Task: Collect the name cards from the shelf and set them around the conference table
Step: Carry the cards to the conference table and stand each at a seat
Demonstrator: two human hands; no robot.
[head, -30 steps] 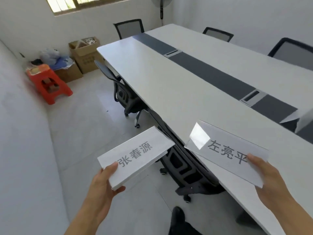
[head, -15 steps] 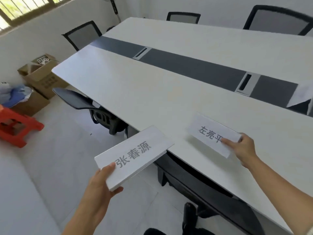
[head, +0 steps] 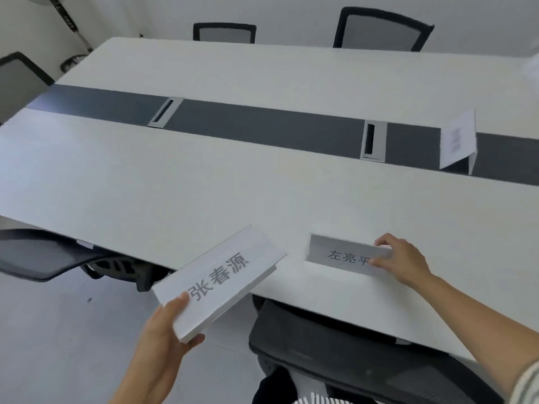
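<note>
1. Right now, a person faces the near edge of a long white tabletop [head: 175, 185], seen from a head camera looking down.
2. Their right hand [head: 402, 258] pinches the right end of a folded name card [head: 341, 253] between thumb and fingers. This card stands upright on the tabletop close to the near edge, printed face toward the camera, just beyond a black chair [head: 335, 345].
3. Their left hand [head: 166, 330] grips a second name card [head: 221, 281] by one corner, thumb on top and fingers beneath, held in the air across the table's edge. Its side looks thick; whether it is one card or several cannot be told.
4. A third card [head: 458, 141] stands far right on the dark strip [head: 262, 126].
5. The step in hand appears to be seating the first card at this place. Next, the right hand likely needs to let go gently so the card stays standing, and then the second card needs to go to another seat.
</note>
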